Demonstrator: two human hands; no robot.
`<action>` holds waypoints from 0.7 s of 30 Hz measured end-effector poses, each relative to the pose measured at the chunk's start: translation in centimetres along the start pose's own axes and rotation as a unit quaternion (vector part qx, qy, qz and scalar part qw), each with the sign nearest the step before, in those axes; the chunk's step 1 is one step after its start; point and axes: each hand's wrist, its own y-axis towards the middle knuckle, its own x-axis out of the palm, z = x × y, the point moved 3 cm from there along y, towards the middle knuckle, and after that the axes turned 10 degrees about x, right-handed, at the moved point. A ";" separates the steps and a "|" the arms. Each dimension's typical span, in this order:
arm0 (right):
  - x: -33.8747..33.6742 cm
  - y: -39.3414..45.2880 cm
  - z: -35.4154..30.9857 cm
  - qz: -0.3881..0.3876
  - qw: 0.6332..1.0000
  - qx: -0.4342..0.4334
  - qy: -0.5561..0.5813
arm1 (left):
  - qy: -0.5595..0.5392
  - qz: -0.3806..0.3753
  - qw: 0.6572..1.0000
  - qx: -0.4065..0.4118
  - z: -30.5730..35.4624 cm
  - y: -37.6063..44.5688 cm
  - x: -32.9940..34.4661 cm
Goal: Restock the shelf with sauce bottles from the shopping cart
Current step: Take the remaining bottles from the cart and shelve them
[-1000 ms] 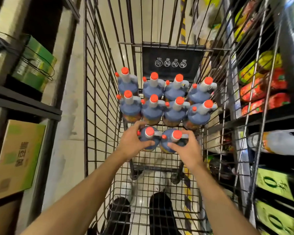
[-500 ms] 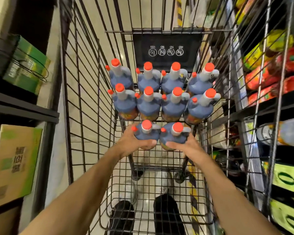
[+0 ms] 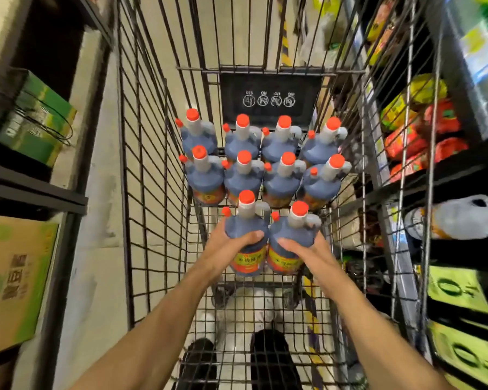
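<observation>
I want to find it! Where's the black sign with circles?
In the head view, the black sign hangs on the cart's far end, just behind the back row of bottles.

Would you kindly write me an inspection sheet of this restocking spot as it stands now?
Surface: wire shopping cart, mesh floor showing near the person.
Job's things: eight sauce bottles standing in two rows of four; left bottle and right bottle raised side by side.
Clutter: nothing seen in the cart.
Grippers: left hand grips the left bottle; right hand grips the right bottle.
Cables: nothing seen.
Surroundings: green boxes on left shelving; packaged goods on right shelves; a similar bottle lying there.
</observation>
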 end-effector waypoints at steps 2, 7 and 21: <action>0.1 -1.5 -1.7 -0.002 1.000 -0.002 0.018 | -0.015 -0.008 1.000 0.004 1.7 -0.5 -0.1; 1.3 -7.7 -7.7 0.013 1.000 -0.014 0.021 | -0.064 -0.015 0.996 0.058 8.3 -3.1 -0.1; 7.7 -31.2 -22.1 0.158 0.960 -0.206 0.107 | -0.072 -0.151 0.967 0.194 32.0 -16.0 -3.1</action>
